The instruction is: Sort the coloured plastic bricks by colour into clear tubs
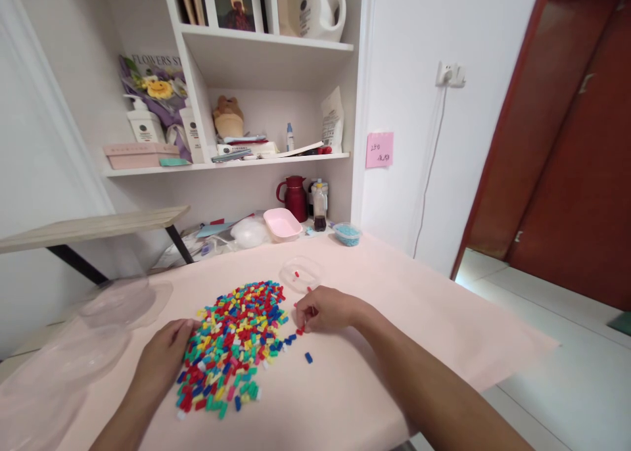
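A heap of small coloured plastic bricks [231, 339] in red, blue, green, yellow and pink lies on a pale pink table [424, 306]. My left hand [165, 356] rests flat at the heap's left edge, fingers touching the bricks. My right hand [323, 309] sits at the heap's right side with fingers curled in a pinch around small red pieces. A clear shallow dish [300, 273] just beyond that hand holds a few red bricks. Loose blue bricks [308, 357] lie near the right hand.
Clear plastic lids and bags [98, 332] lie at the left. At the back stand a pink bowl [282, 224], a red jug [294, 198], a dark bottle [320, 208] and a small tub of blue pieces [346, 234]. White shelves [227, 165] rise behind; the table's edge drops off at right.
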The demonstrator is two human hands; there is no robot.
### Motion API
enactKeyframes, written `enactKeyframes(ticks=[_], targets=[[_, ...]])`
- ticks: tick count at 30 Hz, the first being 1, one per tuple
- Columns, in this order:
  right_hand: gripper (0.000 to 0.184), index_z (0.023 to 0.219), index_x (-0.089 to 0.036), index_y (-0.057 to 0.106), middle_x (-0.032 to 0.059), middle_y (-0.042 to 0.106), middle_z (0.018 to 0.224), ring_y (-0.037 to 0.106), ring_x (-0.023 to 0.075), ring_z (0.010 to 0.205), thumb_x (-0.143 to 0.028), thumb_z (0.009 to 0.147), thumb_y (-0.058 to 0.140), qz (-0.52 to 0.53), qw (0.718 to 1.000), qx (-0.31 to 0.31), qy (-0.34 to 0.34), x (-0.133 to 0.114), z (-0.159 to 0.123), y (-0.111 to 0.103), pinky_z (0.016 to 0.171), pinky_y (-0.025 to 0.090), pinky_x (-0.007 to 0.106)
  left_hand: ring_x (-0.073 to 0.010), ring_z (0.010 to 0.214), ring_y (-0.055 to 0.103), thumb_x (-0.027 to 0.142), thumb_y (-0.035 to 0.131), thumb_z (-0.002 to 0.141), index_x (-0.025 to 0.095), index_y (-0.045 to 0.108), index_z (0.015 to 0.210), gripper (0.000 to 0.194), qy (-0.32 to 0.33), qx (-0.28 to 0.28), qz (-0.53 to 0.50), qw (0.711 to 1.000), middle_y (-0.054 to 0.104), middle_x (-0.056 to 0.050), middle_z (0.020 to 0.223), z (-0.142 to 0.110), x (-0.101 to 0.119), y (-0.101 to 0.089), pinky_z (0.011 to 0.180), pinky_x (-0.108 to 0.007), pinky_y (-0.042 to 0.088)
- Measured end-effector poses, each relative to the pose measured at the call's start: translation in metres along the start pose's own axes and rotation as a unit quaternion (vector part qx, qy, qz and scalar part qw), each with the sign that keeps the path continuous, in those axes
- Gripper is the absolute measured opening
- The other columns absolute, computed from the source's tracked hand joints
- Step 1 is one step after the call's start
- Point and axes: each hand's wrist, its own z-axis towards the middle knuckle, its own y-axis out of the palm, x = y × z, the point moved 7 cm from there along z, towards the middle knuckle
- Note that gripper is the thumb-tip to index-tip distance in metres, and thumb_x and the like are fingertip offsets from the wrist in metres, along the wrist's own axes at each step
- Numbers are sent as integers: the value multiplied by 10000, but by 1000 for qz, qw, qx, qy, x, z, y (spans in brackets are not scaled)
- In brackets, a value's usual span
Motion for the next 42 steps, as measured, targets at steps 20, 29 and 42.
enactKeyframes(ticks=[20, 29, 42], targets=[[248, 921, -196, 716, -28, 549, 604, 477, 105, 481, -359, 856, 540, 190, 886, 422, 12, 24, -18, -69, 462, 408, 215, -254, 933, 689, 520, 432, 775, 256, 746, 776, 410, 45, 10, 19, 999, 772, -21, 945, 8, -6, 1, 833, -337, 513], [234, 914, -206, 747, -37, 604, 612, 526, 73, 487, -144, 807, 548, 72, 988, 133, 10, 3, 0, -23, 515, 407, 177, -258, 964, 682, 516, 411, 778, 243, 742, 808, 429, 19, -4, 21, 1000, 768, -32, 971, 5, -3, 1, 846, -343, 504], [238, 952, -232, 756, -67, 587, 652, 533, 84, 598, -199, 718, 727, 57, 996, -15, -68, 0, 6, 8, 564, 384, 174, -249, 953, 683, 463, 436, 767, 244, 746, 820, 383, 24, 8, 9, 1000, 774, -28, 957, 0, 5, -2, 841, -330, 502]])
